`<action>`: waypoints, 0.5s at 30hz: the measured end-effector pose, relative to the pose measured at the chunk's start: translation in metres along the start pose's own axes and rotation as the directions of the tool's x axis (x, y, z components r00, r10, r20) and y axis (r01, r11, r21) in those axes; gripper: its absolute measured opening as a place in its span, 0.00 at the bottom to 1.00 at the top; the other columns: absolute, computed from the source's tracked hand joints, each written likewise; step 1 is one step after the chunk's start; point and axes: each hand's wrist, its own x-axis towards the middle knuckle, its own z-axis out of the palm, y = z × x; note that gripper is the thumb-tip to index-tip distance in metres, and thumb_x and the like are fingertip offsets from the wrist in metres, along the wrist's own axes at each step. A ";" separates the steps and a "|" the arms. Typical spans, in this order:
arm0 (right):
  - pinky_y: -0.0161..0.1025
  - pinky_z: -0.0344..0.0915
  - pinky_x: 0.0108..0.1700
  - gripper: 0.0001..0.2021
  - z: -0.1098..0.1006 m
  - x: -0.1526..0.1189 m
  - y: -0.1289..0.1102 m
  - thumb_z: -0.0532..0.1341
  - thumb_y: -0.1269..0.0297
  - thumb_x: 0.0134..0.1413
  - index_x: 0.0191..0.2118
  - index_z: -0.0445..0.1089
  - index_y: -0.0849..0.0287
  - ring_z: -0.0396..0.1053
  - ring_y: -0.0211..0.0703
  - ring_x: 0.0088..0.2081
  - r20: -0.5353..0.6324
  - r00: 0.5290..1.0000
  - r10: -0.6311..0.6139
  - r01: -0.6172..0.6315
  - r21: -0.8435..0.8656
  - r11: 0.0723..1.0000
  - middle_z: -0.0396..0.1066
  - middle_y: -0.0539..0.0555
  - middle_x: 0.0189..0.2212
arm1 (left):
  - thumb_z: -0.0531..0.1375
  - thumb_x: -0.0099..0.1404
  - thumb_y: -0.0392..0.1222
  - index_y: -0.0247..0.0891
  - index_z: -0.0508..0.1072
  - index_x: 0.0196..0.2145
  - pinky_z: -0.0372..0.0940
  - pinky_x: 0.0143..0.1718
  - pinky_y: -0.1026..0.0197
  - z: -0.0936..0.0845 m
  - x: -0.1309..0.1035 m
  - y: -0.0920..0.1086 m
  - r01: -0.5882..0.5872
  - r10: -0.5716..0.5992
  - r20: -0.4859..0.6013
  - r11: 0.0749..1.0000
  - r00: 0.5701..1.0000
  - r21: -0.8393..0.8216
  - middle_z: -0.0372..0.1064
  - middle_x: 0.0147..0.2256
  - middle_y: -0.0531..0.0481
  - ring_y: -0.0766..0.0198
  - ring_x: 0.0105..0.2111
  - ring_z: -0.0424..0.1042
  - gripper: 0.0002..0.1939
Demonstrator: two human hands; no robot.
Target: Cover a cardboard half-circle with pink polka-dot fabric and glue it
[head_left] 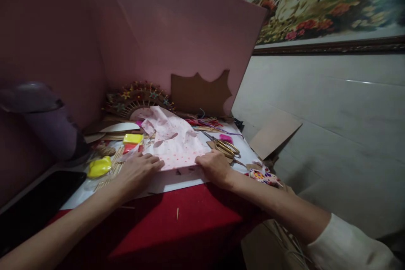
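A pale pink cloth point(177, 139) with reddish dots lies rumpled over the white table top, its near edge pulled fairly straight. My left hand point(144, 168) is closed on the left end of that edge, fingers bent over it. At the right end, my right hand point(215, 168) pinches the same edge, thumb and fingers together. Gold-handled scissors point(226, 147) lie just beyond my right hand. Yellow packets point(100, 166) and a red packet point(129, 147) are left of the cloth, beside thin wooden sticks point(117, 160).
A fan-shaped piece with beads point(142, 95) and a jagged brown cardboard point(200, 93) stand at the back, before a pink panel point(177, 29). A purple bottle point(52, 126) and black phone point(44, 198) are left. Red cloth point(171, 228) covers the front.
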 end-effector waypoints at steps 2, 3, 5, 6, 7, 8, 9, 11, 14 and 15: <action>0.39 0.53 0.35 0.09 -0.001 -0.003 0.004 0.54 0.71 0.56 0.34 0.72 0.60 0.71 0.44 0.33 0.000 1.000 0.000 0.000 -0.008 1.000 0.76 0.57 0.29 | 0.49 0.63 0.29 0.42 0.73 0.45 0.61 0.42 0.50 -0.004 -0.013 -0.010 0.025 -0.023 -0.019 0.998 1.000 0.062 0.74 0.44 0.43 0.53 0.43 0.72 0.19; 0.39 0.53 0.35 0.09 -0.001 -0.005 0.006 0.54 0.72 0.56 0.35 0.72 0.60 0.71 0.44 0.34 -0.003 1.000 -0.005 0.005 -0.013 1.000 0.76 0.57 0.30 | 0.48 0.63 0.29 0.41 0.73 0.47 0.60 0.43 0.49 -0.005 -0.019 -0.015 0.026 -0.023 -0.038 0.996 0.999 0.086 0.74 0.46 0.43 0.52 0.44 0.71 0.20; 0.40 0.53 0.36 0.10 -0.001 -0.009 0.008 0.53 0.73 0.57 0.36 0.72 0.60 0.70 0.45 0.36 -0.006 1.000 -0.022 0.022 -0.023 0.999 0.76 0.57 0.32 | 0.46 0.63 0.28 0.40 0.72 0.48 0.59 0.46 0.48 -0.005 -0.031 -0.021 0.025 -0.015 -0.087 0.994 0.996 0.109 0.72 0.49 0.41 0.50 0.47 0.69 0.22; 0.40 0.52 0.36 0.10 -0.001 -0.011 0.009 0.53 0.74 0.56 0.36 0.71 0.61 0.70 0.46 0.37 -0.007 0.999 -0.031 0.031 -0.029 0.999 0.76 0.58 0.33 | 0.46 0.63 0.27 0.39 0.72 0.49 0.58 0.47 0.48 -0.004 -0.036 -0.023 0.024 -0.013 -0.107 0.994 0.994 0.108 0.71 0.50 0.41 0.50 0.49 0.69 0.22; 0.40 0.52 0.37 0.09 0.000 -0.014 0.010 0.53 0.74 0.56 0.36 0.71 0.61 0.69 0.46 0.37 -0.007 0.999 -0.041 0.040 -0.033 0.999 0.75 0.58 0.34 | 0.46 0.62 0.27 0.39 0.72 0.48 0.58 0.48 0.48 -0.002 -0.041 -0.024 0.026 -0.014 -0.116 0.995 0.993 0.099 0.70 0.50 0.41 0.50 0.50 0.68 0.23; 0.41 0.52 0.37 0.09 0.001 -0.018 0.010 0.54 0.74 0.56 0.36 0.71 0.61 0.69 0.46 0.37 0.001 0.998 -0.055 0.055 -0.037 0.998 0.75 0.58 0.34 | 0.47 0.62 0.27 0.39 0.72 0.48 0.58 0.49 0.48 0.001 -0.045 -0.025 0.024 -0.015 -0.104 0.996 0.994 0.081 0.70 0.51 0.41 0.50 0.51 0.67 0.22; 0.41 0.52 0.36 0.08 0.003 -0.023 0.010 0.54 0.74 0.56 0.35 0.71 0.61 0.69 0.46 0.37 0.018 0.997 -0.076 0.076 -0.043 0.996 0.75 0.57 0.33 | 0.48 0.62 0.27 0.40 0.72 0.48 0.58 0.50 0.48 0.004 -0.049 -0.026 0.021 -0.016 -0.077 0.998 0.997 0.058 0.70 0.51 0.41 0.50 0.52 0.66 0.22; 0.41 0.52 0.35 0.08 0.005 -0.031 0.009 0.54 0.74 0.56 0.35 0.70 0.61 0.69 0.46 0.36 0.060 0.991 -0.121 0.125 -0.070 0.990 0.75 0.57 0.34 | 0.48 0.63 0.29 0.41 0.71 0.49 0.57 0.52 0.49 0.010 -0.054 -0.026 0.016 -0.016 0.001 1.000 1.000 0.014 0.69 0.52 0.42 0.51 0.53 0.66 0.21; 0.41 0.51 0.32 0.09 0.006 -0.042 0.009 0.52 0.73 0.59 0.40 0.69 0.61 0.68 0.45 0.34 0.094 0.981 -0.168 0.179 -0.119 0.977 0.74 0.57 0.37 | 0.48 0.65 0.30 0.42 0.71 0.50 0.52 0.56 0.49 0.014 -0.056 -0.027 -0.015 0.017 0.054 0.999 0.998 -0.034 0.67 0.54 0.44 0.55 0.55 0.64 0.21; 0.41 0.51 0.32 0.09 0.005 -0.045 0.008 0.52 0.73 0.60 0.41 0.69 0.61 0.68 0.45 0.34 0.092 0.981 -0.168 0.179 -0.130 0.975 0.74 0.57 0.37 | 0.48 0.65 0.31 0.43 0.71 0.51 0.50 0.58 0.48 0.014 -0.056 -0.027 -0.023 0.025 0.038 0.999 0.999 -0.042 0.67 0.55 0.45 0.55 0.56 0.62 0.21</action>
